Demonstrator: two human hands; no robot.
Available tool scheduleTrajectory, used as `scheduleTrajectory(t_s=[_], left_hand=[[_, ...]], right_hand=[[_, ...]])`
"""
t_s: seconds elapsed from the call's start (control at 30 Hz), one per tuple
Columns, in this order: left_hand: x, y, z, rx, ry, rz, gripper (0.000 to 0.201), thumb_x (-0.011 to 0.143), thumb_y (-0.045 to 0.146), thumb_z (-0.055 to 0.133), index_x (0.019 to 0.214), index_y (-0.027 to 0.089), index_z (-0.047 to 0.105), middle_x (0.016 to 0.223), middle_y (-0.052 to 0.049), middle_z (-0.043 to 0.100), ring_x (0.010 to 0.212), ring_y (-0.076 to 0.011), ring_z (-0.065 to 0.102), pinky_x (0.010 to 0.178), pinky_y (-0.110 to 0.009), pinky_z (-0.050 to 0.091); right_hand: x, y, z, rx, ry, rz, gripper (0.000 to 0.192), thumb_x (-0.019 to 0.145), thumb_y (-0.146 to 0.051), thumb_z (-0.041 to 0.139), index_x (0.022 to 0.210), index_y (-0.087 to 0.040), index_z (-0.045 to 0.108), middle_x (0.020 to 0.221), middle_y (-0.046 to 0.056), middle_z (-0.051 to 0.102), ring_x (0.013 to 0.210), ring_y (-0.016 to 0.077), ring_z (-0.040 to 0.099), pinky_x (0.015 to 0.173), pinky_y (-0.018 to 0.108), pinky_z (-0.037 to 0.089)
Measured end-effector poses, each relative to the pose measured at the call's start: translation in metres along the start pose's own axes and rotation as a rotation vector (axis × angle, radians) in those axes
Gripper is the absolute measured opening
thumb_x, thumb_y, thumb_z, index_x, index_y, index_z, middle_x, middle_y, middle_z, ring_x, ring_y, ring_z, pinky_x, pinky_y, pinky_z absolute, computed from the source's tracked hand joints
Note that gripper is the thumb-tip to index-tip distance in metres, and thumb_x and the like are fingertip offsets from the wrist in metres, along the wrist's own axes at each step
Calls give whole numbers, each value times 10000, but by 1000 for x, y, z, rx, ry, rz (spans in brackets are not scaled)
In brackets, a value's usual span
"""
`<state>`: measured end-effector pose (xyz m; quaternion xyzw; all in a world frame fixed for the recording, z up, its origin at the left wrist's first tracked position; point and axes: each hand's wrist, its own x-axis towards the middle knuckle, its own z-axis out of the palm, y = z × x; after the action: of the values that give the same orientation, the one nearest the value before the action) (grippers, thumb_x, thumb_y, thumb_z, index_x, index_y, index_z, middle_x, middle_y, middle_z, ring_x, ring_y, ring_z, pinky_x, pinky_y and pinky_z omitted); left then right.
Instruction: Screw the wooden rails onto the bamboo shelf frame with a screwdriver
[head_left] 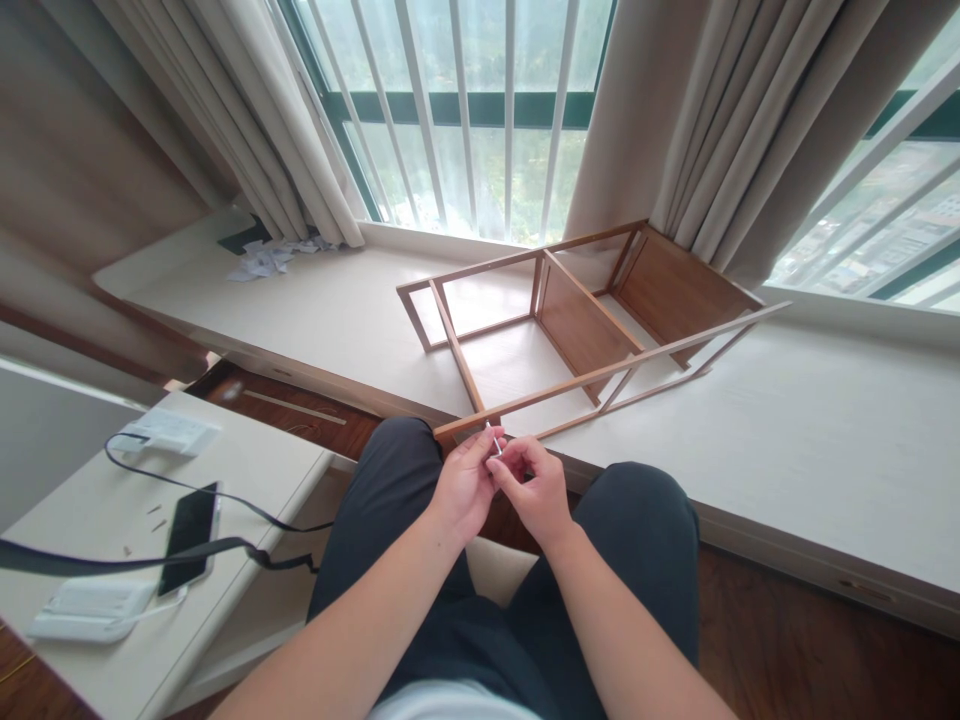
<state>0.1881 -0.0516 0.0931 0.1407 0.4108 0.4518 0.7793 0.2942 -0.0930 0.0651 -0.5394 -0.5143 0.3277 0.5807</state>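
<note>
Between my knees, both hands meet at the near corner of a brown wooden frame (540,392) that lies on its side on the white window ledge. My left hand (466,482) is closed, pinching a thin silvery metal rod with a bent lower end, which looks like a hex key (494,440). My right hand (534,490) is closed too, its thumb and forefinger at the rod's lower end. Fingers hide part of the rod. Whether its tip touches the wood I cannot tell.
To my left is a white side table (262,480) with a phone (189,540), a white device (94,608), a white box (176,432), dark straps and several small pieces. Paper scraps (262,262) lie on the ledge (840,430) by the curtain (255,110).
</note>
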Motion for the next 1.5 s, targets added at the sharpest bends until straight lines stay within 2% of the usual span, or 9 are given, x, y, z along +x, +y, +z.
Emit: scheduleTrajectory(t_s=[0.73, 0.87, 0.97, 1.03, 1.1, 1.2, 1.3, 1.4, 1.5], left_hand=[[-1, 4, -1, 53, 28, 2, 309, 684, 303, 893, 904, 143, 746, 830, -21, 685, 695, -108, 629, 645, -226, 513], [0, 4, -1, 94, 38, -15, 340, 708, 380, 874, 919, 142, 753, 826, -43, 695, 709, -130, 638, 638, -234, 507], [-6, 8, -8, 221, 14, -19, 402, 773, 481, 797, 950, 121, 763, 862, -96, 713, 727, -154, 634, 583, -230, 475], [-14, 17, -19, 401, -6, 55, 441, 832, 539, 708, 955, 120, 767, 908, -123, 724, 738, -164, 619, 545, -228, 442], [-26, 31, -38, 669, 0, 210, 461, 903, 561, 593, 947, 138, 772, 961, -121, 730, 779, -178, 612, 576, -245, 453], [-47, 57, -80, 1175, 8, 476, 422, 980, 500, 475, 943, 201, 769, 1035, -75, 726, 961, -210, 628, 854, -327, 500], [-69, 75, -131, 1586, 50, 683, 368, 995, 456, 454, 984, 253, 761, 1166, -55, 702, 1157, -248, 589, 1052, -419, 419], [-91, 77, -179, 1948, -33, 734, 327, 969, 424, 517, 1227, 329, 693, 1394, -30, 612, 1326, -283, 504, 1108, -472, 367], [-107, 66, -206, 2123, -135, 759, 507, 964, 388, 513, 1468, 346, 494, 1552, -37, 462, 1464, -297, 352, 1170, -499, 288]], right_hand=[[1, 0, 3, 1, 14, 35, 187, 889, -399, 689, 891, -219, 638, 702, -5, 654, 584, 152, 564, 590, 272, 454], [1, 0, 3, 23, 13, 40, 184, 892, -390, 690, 884, -214, 639, 687, -14, 633, 581, 145, 560, 588, 268, 450], [1, 1, 2, 25, 7, 34, 185, 893, -390, 690, 880, -212, 638, 686, -19, 618, 584, 139, 543, 588, 263, 444], [1, 2, 2, 19, 3, 30, 189, 894, -392, 691, 879, -211, 636, 673, -25, 598, 580, 134, 523, 585, 259, 432], [1, 3, 2, 16, 3, 31, 195, 892, -395, 693, 878, -209, 635, 652, -35, 569, 565, 127, 498, 575, 255, 414], [1, 3, 2, 26, 2, 37, 198, 892, -395, 693, 877, -207, 636, 642, -38, 549, 555, 123, 478, 566, 252, 402], [1, 3, 2, 28, 5, 31, 189, 895, -387, 691, 873, -208, 633, 643, -37, 546, 560, 124, 477, 568, 252, 401], [1, 4, 2, 27, 4, 27, 190, 894, -386, 692, 872, -208, 630, 644, -35, 548, 563, 126, 479, 567, 254, 402], [1, 3, 2, 26, 3, 14, 194, 892, -388, 691, 866, -206, 628, 659, -28, 559, 572, 127, 485, 570, 255, 408]])
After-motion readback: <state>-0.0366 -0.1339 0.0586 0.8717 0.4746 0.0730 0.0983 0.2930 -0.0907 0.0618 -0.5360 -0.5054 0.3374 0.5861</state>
